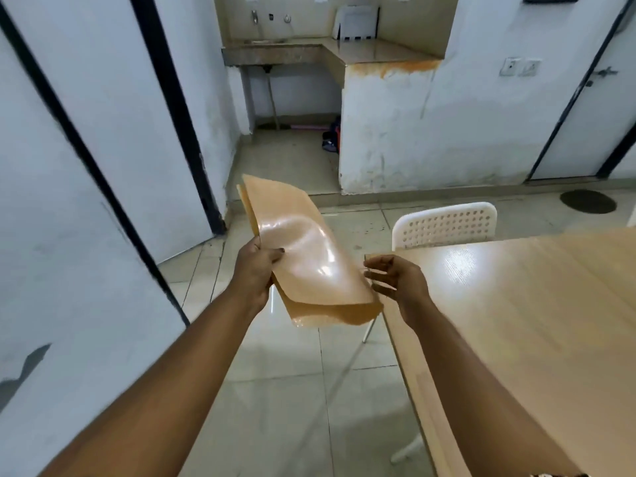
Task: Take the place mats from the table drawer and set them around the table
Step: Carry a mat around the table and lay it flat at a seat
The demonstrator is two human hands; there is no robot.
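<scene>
L hand [254,270] grips mats [303,249]; R hand [395,280] open.

Both arms extended toward 12 o'clock. Left hand [253,273] pinched closed, thumb on top. Right hand [399,282] palm-left, fingers [377,261] loosely curled, apart.

left hand [254,273] grips a floppy stack of tan place mats [306,256] in the air beside the table's [516,321] left edge; right hand [395,282], fingers loosely curled, touches their right edge.

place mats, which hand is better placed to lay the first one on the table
Right, likely. The right hand is open at the mats' edge, beside the table. The left hand grips the stack, away from the table.
</scene>
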